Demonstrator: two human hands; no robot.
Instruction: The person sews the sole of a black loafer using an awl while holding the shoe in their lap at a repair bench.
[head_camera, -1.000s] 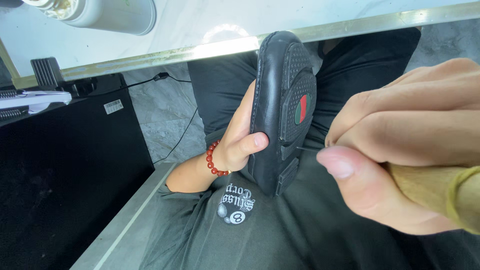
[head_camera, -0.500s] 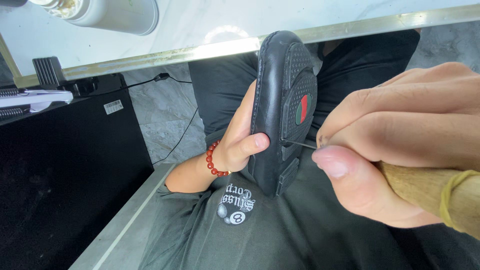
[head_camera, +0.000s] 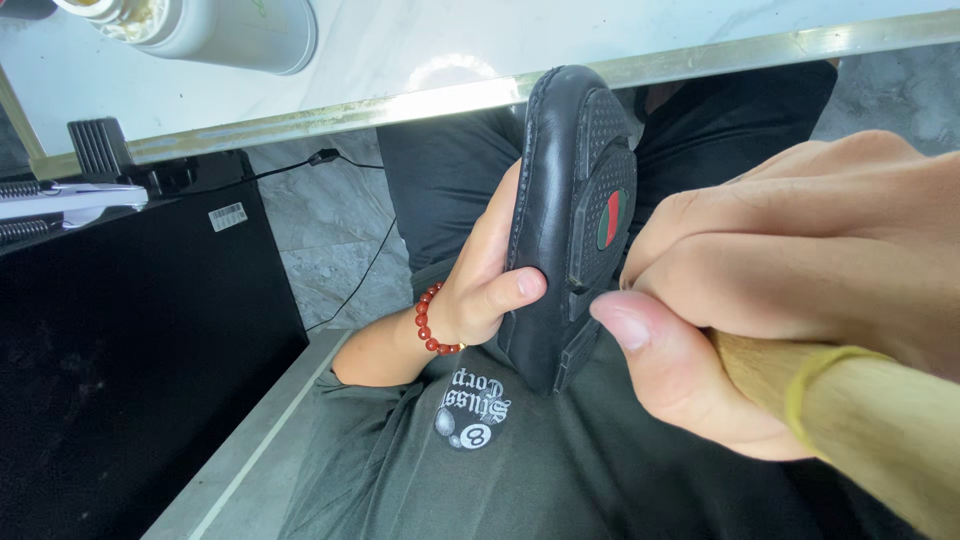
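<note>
My left hand (head_camera: 485, 285) grips a black leather shoe (head_camera: 570, 215) from the side, thumb across its edge, sole turned toward me. The sole has a dotted rubber tread with a small red and green patch (head_camera: 608, 220). A red bead bracelet (head_camera: 430, 322) circles my left wrist. My right hand (head_camera: 790, 290), very close to the camera, is closed around a wooden tool handle (head_camera: 860, 420) with a yellow band (head_camera: 815, 375) on it. The thumb tip rests beside the sole's edge. The tool's tip is hidden behind my fingers.
A white marble tabletop with a brass edge (head_camera: 440, 95) runs across the top, with a metal cylinder container (head_camera: 225, 30) on it. A black cabinet (head_camera: 130, 350) stands at the left, with a cable (head_camera: 360, 275) on the grey stone floor beside it.
My right hand has pushed closer to the shoe's sole; the thin metal tip seen half a second ago is now hidden. The left hand and shoe stay still.
</note>
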